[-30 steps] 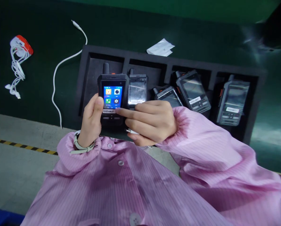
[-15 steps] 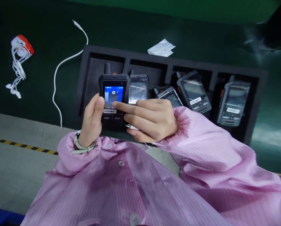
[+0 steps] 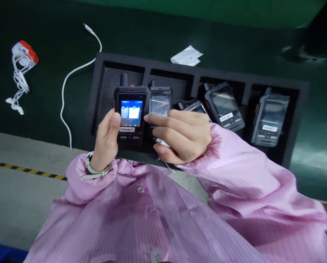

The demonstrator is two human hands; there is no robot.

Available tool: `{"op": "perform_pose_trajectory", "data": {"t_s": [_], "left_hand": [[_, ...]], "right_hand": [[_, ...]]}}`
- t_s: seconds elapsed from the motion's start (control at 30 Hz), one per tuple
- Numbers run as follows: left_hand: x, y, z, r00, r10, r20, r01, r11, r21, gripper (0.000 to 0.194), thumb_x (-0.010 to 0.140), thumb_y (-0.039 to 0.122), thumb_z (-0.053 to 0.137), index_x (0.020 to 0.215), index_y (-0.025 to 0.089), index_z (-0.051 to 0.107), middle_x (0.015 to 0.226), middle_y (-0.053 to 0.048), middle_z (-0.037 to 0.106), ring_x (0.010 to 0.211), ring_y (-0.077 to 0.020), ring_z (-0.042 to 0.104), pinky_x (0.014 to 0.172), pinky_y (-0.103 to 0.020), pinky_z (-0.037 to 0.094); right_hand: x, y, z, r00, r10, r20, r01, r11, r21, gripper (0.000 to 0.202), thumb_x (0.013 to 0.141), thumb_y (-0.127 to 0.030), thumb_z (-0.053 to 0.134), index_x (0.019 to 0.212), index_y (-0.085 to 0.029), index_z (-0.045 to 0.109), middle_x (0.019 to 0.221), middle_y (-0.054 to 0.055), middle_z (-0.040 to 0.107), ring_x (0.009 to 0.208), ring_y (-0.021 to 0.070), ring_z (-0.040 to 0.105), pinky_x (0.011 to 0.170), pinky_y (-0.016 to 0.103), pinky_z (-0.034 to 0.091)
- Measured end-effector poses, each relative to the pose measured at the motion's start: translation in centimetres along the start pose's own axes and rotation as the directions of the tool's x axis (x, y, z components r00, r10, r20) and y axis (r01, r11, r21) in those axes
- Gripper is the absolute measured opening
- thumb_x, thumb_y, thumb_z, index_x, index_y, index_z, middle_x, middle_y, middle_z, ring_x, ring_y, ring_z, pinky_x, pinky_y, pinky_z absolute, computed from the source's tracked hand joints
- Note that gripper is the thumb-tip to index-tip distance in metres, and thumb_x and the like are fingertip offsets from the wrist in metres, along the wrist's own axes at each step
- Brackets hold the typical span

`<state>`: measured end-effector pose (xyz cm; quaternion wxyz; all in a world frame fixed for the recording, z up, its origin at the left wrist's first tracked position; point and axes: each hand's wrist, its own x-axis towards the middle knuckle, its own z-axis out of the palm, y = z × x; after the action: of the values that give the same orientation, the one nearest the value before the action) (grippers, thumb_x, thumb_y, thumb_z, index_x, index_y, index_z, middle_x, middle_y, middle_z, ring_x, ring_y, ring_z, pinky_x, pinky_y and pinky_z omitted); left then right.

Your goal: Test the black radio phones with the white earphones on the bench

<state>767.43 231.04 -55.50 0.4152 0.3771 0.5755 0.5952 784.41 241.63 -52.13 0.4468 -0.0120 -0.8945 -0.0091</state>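
A black handheld radio [image 3: 130, 113] with a stubby antenna and a lit blue-and-white screen is gripped along its left side by my left hand [image 3: 107, 138]. My right hand [image 3: 182, 135] is just right of that radio, its index fingertip off the screen. Between its thumb and curled fingers it pinches a white USB cable plug [image 3: 162, 142]; a thin white line trails below. Behind the held radio, a second radio [image 3: 160, 102] with a dark screen lies in the tray. Part of another radio [image 3: 197, 107] is covered by my right hand.
The black foam tray [image 3: 196, 75] also holds a tilted radio [image 3: 225, 106] and one at the right end [image 3: 270, 118]. A white cable [image 3: 67, 78], a bundled cable with a red-and-white piece [image 3: 22, 69] and a clear plastic bag [image 3: 186, 56] lie on the green table.
My right index finger has lifted off the screen and moved right, the plug moving with the hand. The screen's picture has changed to lighter panels. My left hand holds the radio as before.
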Motion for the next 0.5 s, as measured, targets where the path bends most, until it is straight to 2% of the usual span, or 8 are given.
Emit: {"op": "perform_pose_trajectory", "data": {"t_s": [0.17, 0.3, 0.43, 0.5], "left_hand": [[0.05, -0.11, 0.11, 1.0, 0.009, -0.016, -0.009, 1.0, -0.006, 0.041, 0.1, 0.06, 0.048, 0.088, 0.023, 0.059, 0.082, -0.001, 0.064, 0.073, -0.0151, 0.058, 0.067, -0.032, 0.042], [0.09, -0.31, 0.05, 0.999, 0.018, -0.027, -0.018, 1.0, -0.006, 0.039, 0.099, 0.061, 0.049, 0.091, 0.024, 0.06, 0.082, -0.001, 0.062, 0.076, -0.0164, 0.061, 0.07, -0.032, 0.045], [0.09, -0.38, -0.09, 0.999, 0.015, -0.037, -0.015, 1.0, -0.015, 0.038, 0.099, 0.059, 0.052, 0.087, 0.023, 0.059, 0.078, 0.0, 0.056, 0.072, -0.015, 0.056, 0.067, -0.032, 0.043], [0.1, -0.33, -0.09, 1.0, 0.011, -0.028, -0.011, 1.0, -0.021, 0.039, 0.098, 0.06, 0.052, 0.087, 0.023, 0.059, 0.078, 0.0, 0.057, 0.071, -0.0148, 0.056, 0.065, -0.032, 0.042]], "right_hand": [[-0.1, -0.05, 0.18, 1.0, -0.011, 0.016, 0.012, 1.0, -0.027, 0.042, 0.108, -0.034, 0.033, 0.078, -0.019, 0.059, 0.092, 0.006, 0.078, 0.057, 0.0114, 0.05, 0.049, 0.026, 0.04], [-0.03, -0.03, 0.37, 0.999, -0.044, 0.031, 0.044, 0.999, 0.025, 0.038, 0.106, -0.033, 0.04, 0.08, -0.016, 0.062, 0.101, 0.01, 0.08, 0.059, 0.0121, 0.051, 0.05, 0.026, 0.041], [-0.08, -0.08, 0.43, 0.992, -0.003, 0.125, -0.002, 0.999, 0.04, 0.037, 0.106, -0.032, 0.041, 0.083, -0.015, 0.064, 0.108, 0.011, 0.079, 0.06, 0.0123, 0.051, 0.051, 0.027, 0.041], [-0.13, -0.04, 0.33, 0.992, 0.019, 0.123, -0.023, 0.999, 0.034, 0.034, 0.105, -0.032, 0.042, 0.085, -0.015, 0.064, 0.108, 0.01, 0.079, 0.063, 0.0129, 0.053, 0.052, 0.027, 0.04]]}}
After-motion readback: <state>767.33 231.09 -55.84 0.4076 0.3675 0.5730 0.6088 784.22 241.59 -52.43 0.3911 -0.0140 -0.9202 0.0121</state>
